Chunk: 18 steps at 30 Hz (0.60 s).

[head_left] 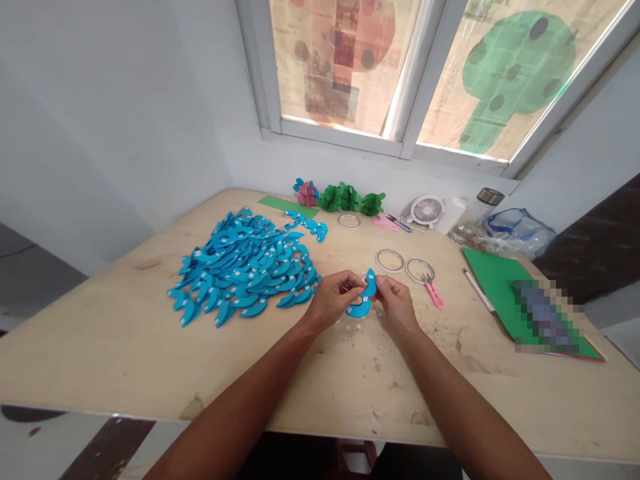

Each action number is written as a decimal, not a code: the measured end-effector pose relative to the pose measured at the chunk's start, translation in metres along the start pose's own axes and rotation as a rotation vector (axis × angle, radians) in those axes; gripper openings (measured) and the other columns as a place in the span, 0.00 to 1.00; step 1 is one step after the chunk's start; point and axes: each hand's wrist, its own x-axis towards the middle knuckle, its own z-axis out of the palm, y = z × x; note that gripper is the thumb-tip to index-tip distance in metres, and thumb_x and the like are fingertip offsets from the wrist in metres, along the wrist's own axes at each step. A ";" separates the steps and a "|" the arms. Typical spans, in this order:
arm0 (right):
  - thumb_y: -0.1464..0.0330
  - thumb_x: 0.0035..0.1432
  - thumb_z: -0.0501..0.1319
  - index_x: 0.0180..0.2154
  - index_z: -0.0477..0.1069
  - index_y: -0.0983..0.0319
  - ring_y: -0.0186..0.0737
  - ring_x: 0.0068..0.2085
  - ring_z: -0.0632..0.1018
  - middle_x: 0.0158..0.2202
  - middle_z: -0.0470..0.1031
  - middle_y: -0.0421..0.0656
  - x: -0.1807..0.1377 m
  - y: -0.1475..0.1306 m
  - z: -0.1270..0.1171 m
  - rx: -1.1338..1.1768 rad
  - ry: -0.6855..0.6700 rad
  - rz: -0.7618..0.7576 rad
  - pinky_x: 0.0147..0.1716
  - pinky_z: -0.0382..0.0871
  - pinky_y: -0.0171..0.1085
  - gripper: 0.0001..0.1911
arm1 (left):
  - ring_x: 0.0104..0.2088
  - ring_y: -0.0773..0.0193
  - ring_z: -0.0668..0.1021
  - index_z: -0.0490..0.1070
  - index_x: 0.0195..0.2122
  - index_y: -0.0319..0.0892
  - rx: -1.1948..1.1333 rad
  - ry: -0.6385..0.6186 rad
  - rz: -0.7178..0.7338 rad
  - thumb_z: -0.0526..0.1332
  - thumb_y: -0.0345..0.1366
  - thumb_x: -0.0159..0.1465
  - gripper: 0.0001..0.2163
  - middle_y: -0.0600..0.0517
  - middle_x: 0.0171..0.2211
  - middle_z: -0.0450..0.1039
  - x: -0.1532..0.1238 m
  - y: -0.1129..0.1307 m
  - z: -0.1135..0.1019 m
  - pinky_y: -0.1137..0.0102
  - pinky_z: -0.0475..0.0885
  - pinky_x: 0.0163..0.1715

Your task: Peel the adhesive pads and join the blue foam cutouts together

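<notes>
A curved blue paper piece (359,310) with small white squares on it is between my two hands, just above the table. Another blue paper part (371,283) rises from it; whether the two are joined I cannot tell. My left hand (336,297) is closed, thumb and forefinger pinching at the left side of the paper. On the right, my right hand (397,303) is closed too, its fingertips gripping the upper part's edge. Tiny white bits (359,326) lie on the table below. To the left spreads a large heap of blue curved paper pieces (250,260), many bearing white squares.
Tape rolls (390,261) and pink-handled scissors (434,293) lie beyond my right hand. Green paper figures (347,198), a small fan (427,211) and a glass bottle (473,217) line the back wall. Green sheets (493,277) and a white pen (479,291) are at right.
</notes>
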 end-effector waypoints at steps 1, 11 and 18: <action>0.55 0.51 0.61 0.22 0.70 0.62 0.34 0.23 0.67 0.19 0.68 0.39 0.000 0.000 0.000 0.002 0.002 -0.003 0.26 0.61 0.34 0.17 | 0.26 0.67 0.73 0.72 0.24 0.39 -0.004 0.000 0.001 0.62 0.34 0.51 0.03 0.53 0.24 0.73 0.000 0.000 0.000 0.73 0.69 0.27; 0.56 0.49 0.63 0.21 0.70 0.62 0.33 0.23 0.67 0.18 0.68 0.38 0.001 0.002 -0.001 0.011 0.031 0.000 0.25 0.61 0.34 0.17 | 0.28 0.66 0.74 0.71 0.27 0.39 0.026 -0.020 0.029 0.61 0.34 0.53 0.04 0.52 0.27 0.74 -0.001 -0.001 0.000 0.73 0.70 0.29; 0.57 0.50 0.62 0.27 0.72 0.62 0.33 0.22 0.68 0.19 0.69 0.38 0.001 -0.001 0.001 0.027 0.056 0.007 0.25 0.62 0.34 0.14 | 0.23 0.70 0.72 0.69 0.36 0.40 0.055 -0.005 0.063 0.60 0.31 0.54 0.08 0.57 0.23 0.67 0.000 -0.007 0.001 0.75 0.69 0.25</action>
